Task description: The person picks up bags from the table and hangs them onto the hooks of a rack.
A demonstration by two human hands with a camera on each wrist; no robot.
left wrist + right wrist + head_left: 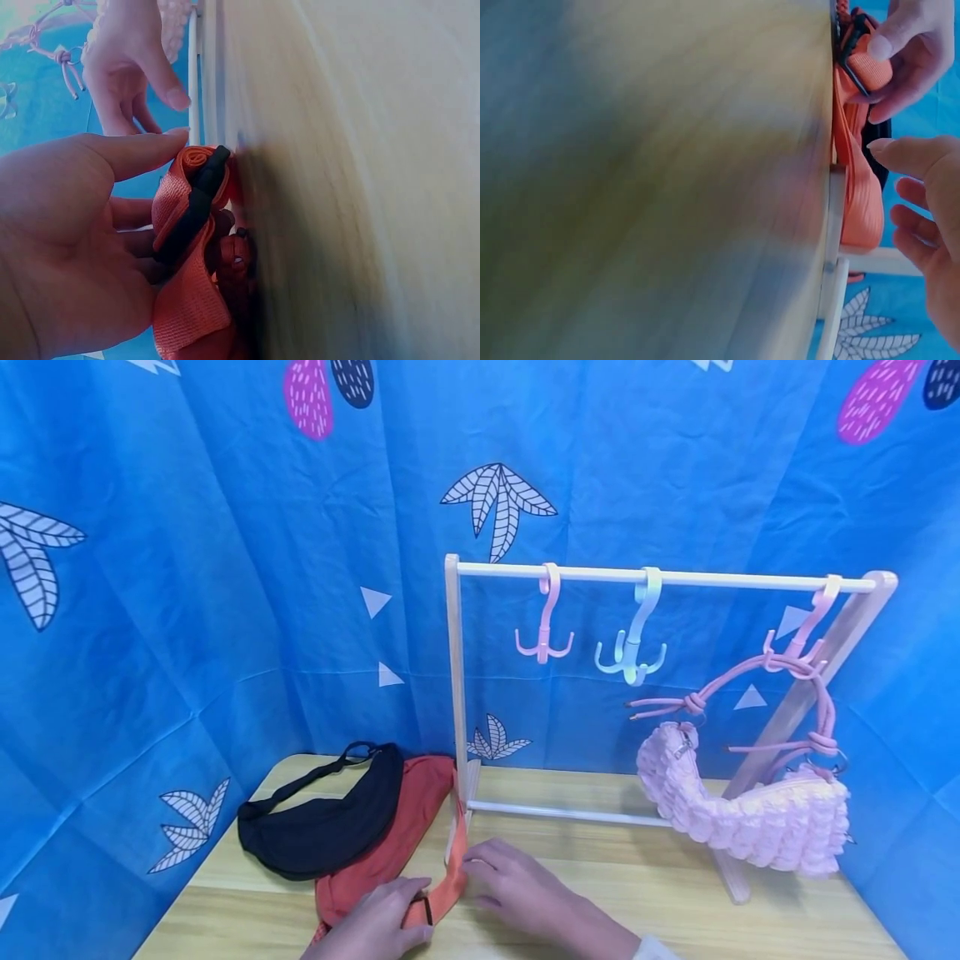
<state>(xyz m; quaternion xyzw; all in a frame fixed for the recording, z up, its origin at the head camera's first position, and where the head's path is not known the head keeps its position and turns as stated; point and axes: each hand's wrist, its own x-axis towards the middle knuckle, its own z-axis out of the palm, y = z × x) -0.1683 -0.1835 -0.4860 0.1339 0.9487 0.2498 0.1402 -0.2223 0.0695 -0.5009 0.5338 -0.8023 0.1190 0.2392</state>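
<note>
An orange-red waist bag [427, 797] lies on the table, partly under a black waist bag [326, 835]. My left hand [378, 918] pinches the bag's orange strap [454, 881] beside its black slider buckle [196, 202]. In the left wrist view the thumb lies over a rolled part of the strap, with fingers behind it. My right hand [517, 887] hovers just right of the strap, fingers loosely bent and holding nothing. The right wrist view shows the strap [864, 202] looping past that hand's fingertips. The left hand hides part of the bag.
A wooden rack with a white rail [697, 578] stands behind the hands, its left post [455, 677] close to the strap. Two pink hooks and one mint hook [633, 635] hang there. A puffy pink bag [757, 827] dangles from the right pink hook [806, 631].
</note>
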